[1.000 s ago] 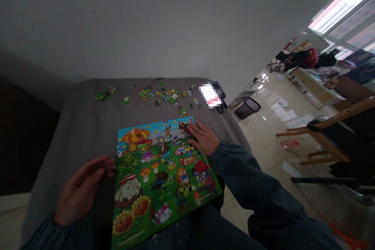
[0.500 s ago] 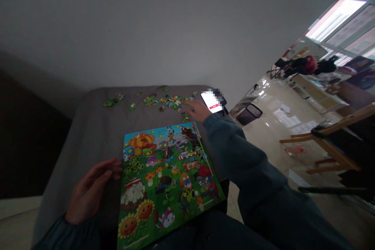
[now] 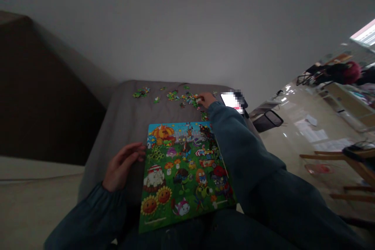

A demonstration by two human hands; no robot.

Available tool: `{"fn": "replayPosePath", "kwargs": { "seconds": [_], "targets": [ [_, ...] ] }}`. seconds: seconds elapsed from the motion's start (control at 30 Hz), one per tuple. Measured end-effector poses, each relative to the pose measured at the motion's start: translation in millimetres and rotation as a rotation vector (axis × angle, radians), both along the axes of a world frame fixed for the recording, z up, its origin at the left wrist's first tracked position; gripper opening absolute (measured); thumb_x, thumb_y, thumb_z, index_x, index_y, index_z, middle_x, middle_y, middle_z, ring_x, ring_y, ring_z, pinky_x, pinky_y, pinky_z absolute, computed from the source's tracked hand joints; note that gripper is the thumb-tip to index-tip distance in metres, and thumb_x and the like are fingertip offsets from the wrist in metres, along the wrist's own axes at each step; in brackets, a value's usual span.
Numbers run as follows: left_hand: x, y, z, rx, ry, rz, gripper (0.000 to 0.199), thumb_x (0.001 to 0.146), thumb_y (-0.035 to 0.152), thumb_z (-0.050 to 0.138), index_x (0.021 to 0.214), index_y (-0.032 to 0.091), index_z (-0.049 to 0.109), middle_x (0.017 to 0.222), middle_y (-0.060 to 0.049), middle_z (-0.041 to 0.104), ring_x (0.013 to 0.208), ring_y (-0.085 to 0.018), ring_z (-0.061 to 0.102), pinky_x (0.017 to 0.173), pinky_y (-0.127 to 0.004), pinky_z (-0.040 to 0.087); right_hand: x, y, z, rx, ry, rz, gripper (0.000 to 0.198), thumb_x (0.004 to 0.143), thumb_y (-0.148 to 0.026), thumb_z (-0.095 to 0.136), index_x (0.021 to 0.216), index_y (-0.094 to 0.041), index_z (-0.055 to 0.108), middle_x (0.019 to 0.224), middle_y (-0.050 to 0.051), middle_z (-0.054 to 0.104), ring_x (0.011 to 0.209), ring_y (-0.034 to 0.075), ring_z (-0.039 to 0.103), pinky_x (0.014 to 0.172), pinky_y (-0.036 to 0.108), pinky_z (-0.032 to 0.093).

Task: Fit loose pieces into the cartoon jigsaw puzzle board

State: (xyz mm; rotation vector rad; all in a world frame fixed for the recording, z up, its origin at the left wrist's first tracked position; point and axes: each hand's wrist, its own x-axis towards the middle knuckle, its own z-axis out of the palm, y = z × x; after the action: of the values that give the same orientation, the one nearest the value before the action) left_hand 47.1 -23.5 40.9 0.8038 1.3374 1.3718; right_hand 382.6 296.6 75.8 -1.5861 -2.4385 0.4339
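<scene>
A colourful puzzle board [image 3: 187, 175], printed with cartoon plants and zombies on a green lawn, lies tilted against my lap and the edge of the grey cloth surface. My left hand [image 3: 123, 166] is beside its left edge, fingers loosely bent and holding nothing. Beyond the board, my right hand [image 3: 206, 100] reaches into a spread of loose puzzle pieces [image 3: 189, 98]. Its fingertips are pinched together at a piece there, though the piece itself is mostly hidden. My right sleeve covers the board's upper right corner.
Another small heap of puzzle pieces [image 3: 141, 92] lies at the far left of the grey cloth surface [image 3: 123, 113]. A phone with a lit screen [image 3: 231, 101] is right of my right hand. A wall rises behind. On the floor to the right stand a dark bin [image 3: 266, 121] and a wooden chair [image 3: 348, 164].
The view has turned left, so everything sits further right. My right hand's fingers, spread over the pieces before, have drawn together and point down among them. My left hand stays beside the board.
</scene>
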Motion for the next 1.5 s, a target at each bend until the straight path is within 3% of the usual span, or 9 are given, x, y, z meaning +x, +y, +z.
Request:
{"fn": "replayPosePath", "kwargs": {
  "seconds": [0.1, 0.17, 0.3, 0.4, 0.47, 0.6, 0.83, 1.03, 1.5],
  "targets": [
    [2, 0, 0.8, 0.021, -0.003, -0.013, 0.046, 0.067, 0.047, 0.089, 0.102, 0.019, 0.079, 0.099, -0.012, 0.082, 0.080, -0.023, 0.072, 0.071, -0.032, 0.059, 4, -7, 16, 0.011, 0.064, -0.014, 0.036, 0.103, -0.039, 0.066, 0.132, -0.018, 0.064, 0.134, 0.011, 0.066, 0.113, 0.024, 0.068, 0.096, 0.046, 0.060],
    [3, -1, 1.7, 0.035, -0.006, -0.021, 0.044, 0.070, 0.046, 0.088, 0.103, 0.018, 0.079, 0.100, -0.013, 0.081, 0.081, -0.023, 0.072, 0.072, -0.033, 0.058, 1, -19, 30, 0.033, 0.111, -0.012, 0.021, 0.102, -0.033, 0.066, 0.111, -0.016, 0.074, 0.117, 0.011, 0.073, 0.108, 0.026, 0.068, 0.100, 0.046, 0.056],
    [5, -2, 1.2, 0.053, -0.015, -0.023, 0.040, 0.073, 0.043, 0.086, 0.105, 0.019, 0.079, 0.101, -0.012, 0.081, 0.082, -0.022, 0.072, 0.073, -0.033, 0.058, -22, -84, 47, -0.007, 0.199, 0.133, 0.012, 0.095, -0.021, 0.069, 0.099, -0.017, 0.080, 0.104, 0.010, 0.077, 0.105, 0.026, 0.068, 0.101, 0.043, 0.052],
    [5, -3, -1.0, 0.066, -0.020, -0.022, 0.038, 0.075, 0.042, 0.085, 0.106, 0.020, 0.079, 0.101, -0.010, 0.081, 0.082, -0.020, 0.072, 0.073, -0.031, 0.057, -52, -159, 42, -0.195, 0.247, 0.318, 0.014, 0.094, -0.024, 0.072, 0.105, -0.023, 0.080, 0.090, 0.001, 0.077, 0.081, 0.017, 0.070, 0.080, 0.030, 0.057],
    [5, -3, -2.0, 0.077, -0.018, -0.027, 0.038, 0.076, 0.042, 0.085, 0.106, 0.020, 0.079, 0.102, -0.010, 0.081, 0.083, -0.020, 0.072, 0.073, -0.030, 0.057, -73, -205, 34, -0.459, 0.357, 0.453, 0.023, 0.096, -0.022, 0.069, 0.117, -0.022, 0.077, 0.090, 0.001, 0.076, 0.077, 0.014, 0.070, 0.073, 0.026, 0.056],
    [6, -4, -2.7, 0.101, -0.004, -0.034, 0.037, 0.076, 0.042, 0.085, 0.106, 0.021, 0.079, 0.102, -0.009, 0.081, 0.085, -0.020, 0.072, 0.074, -0.030, 0.057, -102, -253, 18, -0.679, 0.359, 0.582, 0.030, 0.093, -0.013, 0.070, 0.122, -0.021, 0.076, 0.083, -0.002, 0.071, 0.068, 0.010, 0.064, 0.065, 0.021, 0.051],
    [6, -5, -3.1, 0.133, 0.028, -0.050, 0.036, 0.080, 0.042, 0.082, 0.108, 0.020, 0.079, 0.102, -0.011, 0.081, 0.087, -0.022, 0.073, 0.075, -0.033, 0.057, -114, -254, 6, -0.686, 0.307, 0.599, 0.028, 0.094, -0.009, 0.070, 0.120, -0.018, 0.078, 0.073, -0.005, 0.066, 0.062, 0.009, 0.058, 0.062, 0.021, 0.045],
    [5, -5, -5.0, 0.149, 0.036, -0.059, 0.036, 0.082, 0.042, 0.081, 0.109, 0.019, 0.079, 0.103, -0.011, 0.081, 0.086, -0.021, 0.072, 0.074, -0.032, 0.057, -115, -255, 9, -0.697, 0.238, 0.633, 0.033, 0.096, -0.010, 0.066, 0.127, -0.016, 0.076, 0.086, 0.000, 0.071, 0.070, 0.011, 0.060, 0.065, 0.022, 0.048],
    [4, -2, -9.5, 0.162, 0.014, -0.063, 0.036, 0.079, 0.043, 0.083, 0.108, 0.022, 0.080, 0.101, -0.008, 0.081, 0.084, -0.020, 0.073, 0.072, -0.031, 0.058, -124, -254, 14, -0.486, 0.104, 0.816, 0.042, 0.097, 0.002, 0.054, 0.119, -0.022, 0.081, 0.105, 0.007, 0.071, 0.094, 0.016, 0.064, 0.087, 0.029, 0.053]
  ]
}}
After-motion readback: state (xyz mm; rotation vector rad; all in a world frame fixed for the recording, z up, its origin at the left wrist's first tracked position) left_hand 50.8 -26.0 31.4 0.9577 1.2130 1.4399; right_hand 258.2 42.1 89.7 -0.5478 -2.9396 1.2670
